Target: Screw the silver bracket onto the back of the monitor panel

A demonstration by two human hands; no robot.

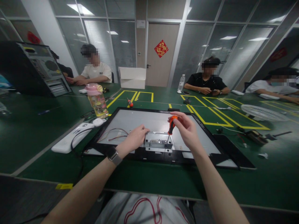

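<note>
A monitor panel (130, 119) lies face down on the green table, its grey metal back framed in black. A small metal bracket (157, 143) sits near its front edge. My right hand (187, 129) grips an orange-and-black screwdriver (172, 123) upright, tip down on the bracket's right side. My left hand (136, 138), a watch on its wrist, has its fingers curled and pressed against the bracket's left end. Thin coloured wires (114, 134) lie on the panel left of that hand.
A pink-lidded bottle (97, 100), a white power strip (70, 140) with a black cable and a computer case (35, 68) stand left. A white box (132, 77) sits behind, a fan grille (263, 112) and small parts right. Three people sit across the table.
</note>
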